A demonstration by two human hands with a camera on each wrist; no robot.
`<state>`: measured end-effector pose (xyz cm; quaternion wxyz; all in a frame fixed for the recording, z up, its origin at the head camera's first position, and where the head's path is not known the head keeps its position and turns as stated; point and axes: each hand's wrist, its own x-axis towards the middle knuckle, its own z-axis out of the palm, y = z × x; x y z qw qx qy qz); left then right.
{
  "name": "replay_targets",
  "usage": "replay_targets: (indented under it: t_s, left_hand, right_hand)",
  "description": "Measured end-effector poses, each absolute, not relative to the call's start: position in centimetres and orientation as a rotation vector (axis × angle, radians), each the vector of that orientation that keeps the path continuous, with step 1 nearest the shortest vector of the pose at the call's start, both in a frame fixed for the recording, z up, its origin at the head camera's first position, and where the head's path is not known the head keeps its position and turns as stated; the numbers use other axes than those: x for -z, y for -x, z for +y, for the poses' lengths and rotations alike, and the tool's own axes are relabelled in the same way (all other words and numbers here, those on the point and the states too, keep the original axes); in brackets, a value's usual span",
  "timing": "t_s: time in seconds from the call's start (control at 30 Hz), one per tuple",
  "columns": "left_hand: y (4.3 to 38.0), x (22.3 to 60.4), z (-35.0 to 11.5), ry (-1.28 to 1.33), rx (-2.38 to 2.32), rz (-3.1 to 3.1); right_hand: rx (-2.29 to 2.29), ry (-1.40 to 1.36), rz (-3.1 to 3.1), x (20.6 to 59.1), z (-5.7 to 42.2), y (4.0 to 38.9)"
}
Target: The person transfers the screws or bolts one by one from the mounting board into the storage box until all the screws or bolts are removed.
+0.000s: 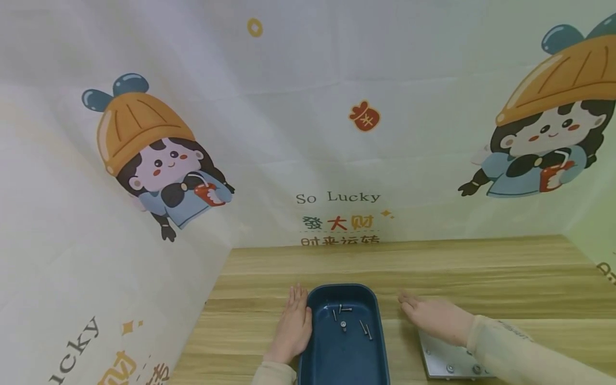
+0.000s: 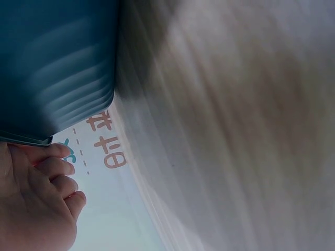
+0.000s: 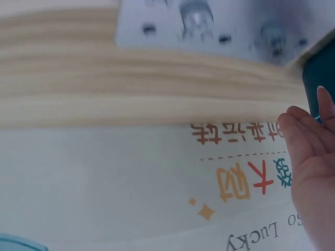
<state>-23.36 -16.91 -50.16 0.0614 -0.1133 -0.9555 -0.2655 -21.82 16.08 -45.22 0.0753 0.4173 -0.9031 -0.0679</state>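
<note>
A dark blue rectangular tray [image 1: 340, 359] stands on the wooden table, with several small metal screws [image 1: 366, 329] scattered over its floor. Along its left side lies my left hand [image 1: 292, 327], fingers straight and fingertips right at the rim; the left wrist view shows this hand [image 2: 39, 193] beside the tray's outer wall [image 2: 57, 78]. To the right of the tray, my right hand [image 1: 435, 319] reaches leftward with extended fingers and holds nothing. It partly covers a silvery metal plate [image 1: 440, 353] with bolts and holes, whose right part is hidden under the sleeve.
The wooden tabletop [image 1: 433, 262] runs back to a white printed cloth [image 1: 289, 133] that hangs behind it. More of this cloth rises at the left and right sides, close to the table's edges.
</note>
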Motion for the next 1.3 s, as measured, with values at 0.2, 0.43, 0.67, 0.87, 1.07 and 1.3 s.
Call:
replay_targets:
  t_s: [0.2,0.43,0.67,0.87,1.07,1.3]
  left_hand:
    - [23.4,50.1,-16.9,0.339,0.814,-2.892]
    - [23.4,50.0,-16.9,0.334,0.813,-2.892]
    - [23.4,50.2,-16.9,0.334,0.815,-2.892]
    - [23.5,50.2,-17.0,0.336,0.833,-2.884]
    - [23.4,50.1,-17.0,0.342,0.835,-2.882]
    - [23.4,50.1,-17.1,0.343,0.837,-2.886]
  right_hand:
    - [0.014,-1.234,-2.693,47.0,17.5,19.9]
    - [-0.09,-1.311,-2.488,48.9,18.5,19.2]
    - [-0.101,-1.305,-2.36,49.7,18.9,18.5]
    - [-0.056,-1.311,-2.361,49.7,18.9,18.5]
    - [-0.06,-1.289,-2.396,49.4,18.7,18.4]
    - [-0.291,-1.255,-2.522,48.6,18.8,18.7]
